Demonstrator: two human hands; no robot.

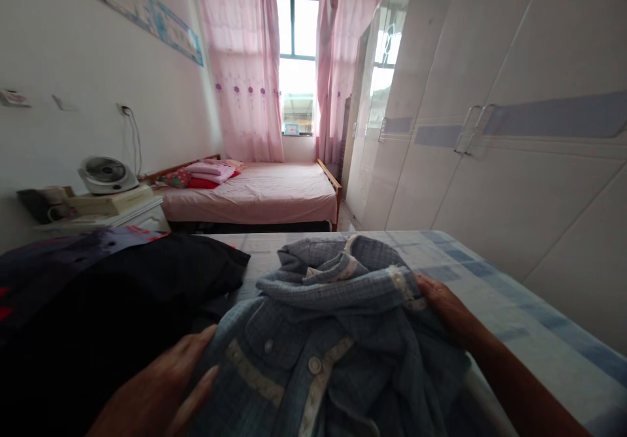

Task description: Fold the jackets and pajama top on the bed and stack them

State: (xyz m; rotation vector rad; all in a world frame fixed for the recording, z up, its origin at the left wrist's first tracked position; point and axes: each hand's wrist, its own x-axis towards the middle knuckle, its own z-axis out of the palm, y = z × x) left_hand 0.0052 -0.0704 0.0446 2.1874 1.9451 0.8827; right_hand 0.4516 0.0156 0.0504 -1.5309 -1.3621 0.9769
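A blue-grey button-up jacket (294, 342) with pale trim, light buttons and a flap pocket lies bunched on the bed in front of me, its upper part folded over. My left hand (166, 375) rests against the jacket's left side, thumb and fingers apart. On the far right side, near the trimmed edge, the fingers of my right hand (445, 306) are closed on the cloth; some of the fingertips are hidden by it.
Dark clothes (161, 287) are heaped to the left. The blue-and-white checked sheet (490, 300) stretches right towards white wardrobes (470, 182). Beyond stands a pink-covered bed (274, 195) with folded bedding. A small fan (106, 174) sits on a cabinet at left.
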